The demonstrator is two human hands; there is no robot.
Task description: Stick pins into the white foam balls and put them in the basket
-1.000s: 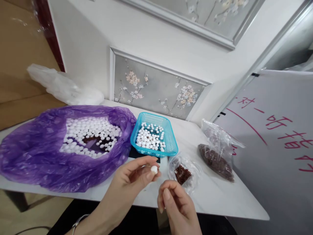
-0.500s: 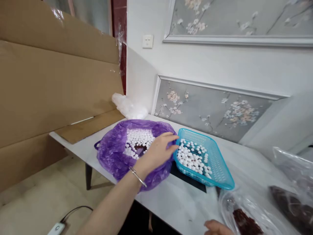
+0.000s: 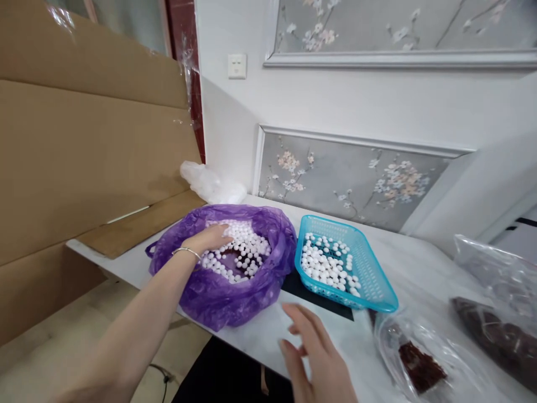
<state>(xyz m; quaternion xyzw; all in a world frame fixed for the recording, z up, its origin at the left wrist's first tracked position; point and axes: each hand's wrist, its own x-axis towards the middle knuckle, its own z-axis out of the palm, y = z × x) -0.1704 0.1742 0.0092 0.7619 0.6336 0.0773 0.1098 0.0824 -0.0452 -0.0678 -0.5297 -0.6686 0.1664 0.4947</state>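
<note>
My left hand (image 3: 212, 237), with a thin bangle at its wrist, reaches into a purple plastic bag (image 3: 226, 308). Its fingers are stretched out over the small white balls (image 3: 251, 246), and the fingertips touch them. A dark reddish patch shows among the balls at the middle of the bag. To the right stands a turquoise plastic basket (image 3: 373, 280) with more white balls (image 3: 323, 268) across its floor. My right hand (image 3: 316, 358) hovers near the table's front edge, below the basket, fingers apart and nothing in them.
A clear plastic bag (image 3: 436, 336) with dark red pieces lies at the right, beside another clear bag (image 3: 499, 336) of dark contents. A dark flat strip (image 3: 319, 299) lies under the basket's front. Cardboard (image 3: 92, 151) stands at the left; a white plastic bag (image 3: 213, 184) sits behind.
My left hand has moved left from the basket's near-left rim into the purple bag. My right hand has come up and left from the bottom edge. The view has shifted slightly.
</note>
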